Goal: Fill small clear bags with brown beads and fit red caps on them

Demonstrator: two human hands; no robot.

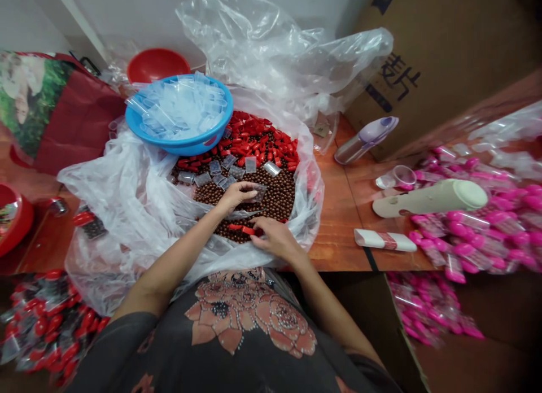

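Note:
My left hand [239,196] is closed on a small clear plastic box [259,193], held just over a bed of brown beads [277,192]. Nearer to me, my right hand [271,235] has its fingers closed on a red cap [248,230] low over the beads. Several more clear boxes [215,167] lie on the beads beyond my left hand. Behind them is a heap of red caps [266,139]. Beads and caps rest in a spread-open white plastic bag [139,206] on the table.
A blue basin [169,144] full of clear plastic pieces stands at the back left, before a red bowl [156,65]. Pink-capped containers [478,229] cover the right side, near a pale green cylinder [427,200] and a purple-topped bottle [366,139]. Red-capped containers [51,319] are piled lower left.

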